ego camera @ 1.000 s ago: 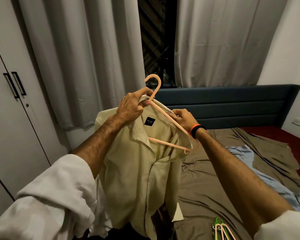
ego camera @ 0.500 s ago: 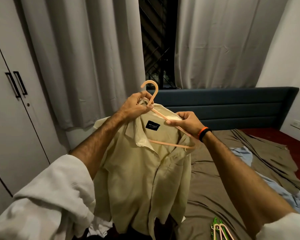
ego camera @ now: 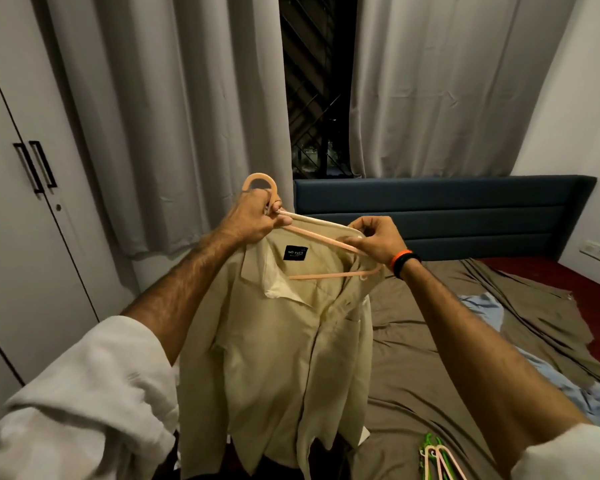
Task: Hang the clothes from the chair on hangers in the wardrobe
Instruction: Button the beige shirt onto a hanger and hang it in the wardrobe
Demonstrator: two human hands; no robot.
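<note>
A cream button-up shirt [ego camera: 284, 344] with a black neck label hangs in front of me on a peach plastic hanger [ego camera: 329, 275]. My left hand [ego camera: 253, 220] grips the hanger just under its hook, together with the collar. My right hand [ego camera: 378, 240] pinches the shirt's right shoulder and the hanger's arm beneath it. The hanger's left arm is hidden inside the shirt. The white wardrobe [ego camera: 21, 209] stands at the left with both doors shut. The chair is out of view.
A bed with a rumpled brown sheet [ego camera: 430, 358] and a dark blue headboard [ego camera: 440, 209] fills the right side. Spare peach and green hangers [ego camera: 437, 459] lie on it near the bottom edge. Grey curtains [ego camera: 174, 116] hang behind, parted over a dark window.
Both hands have shifted left and drawn the shirt's right shoulder further over the hanger's arm. The shirt now hangs straighter and more spread.
</note>
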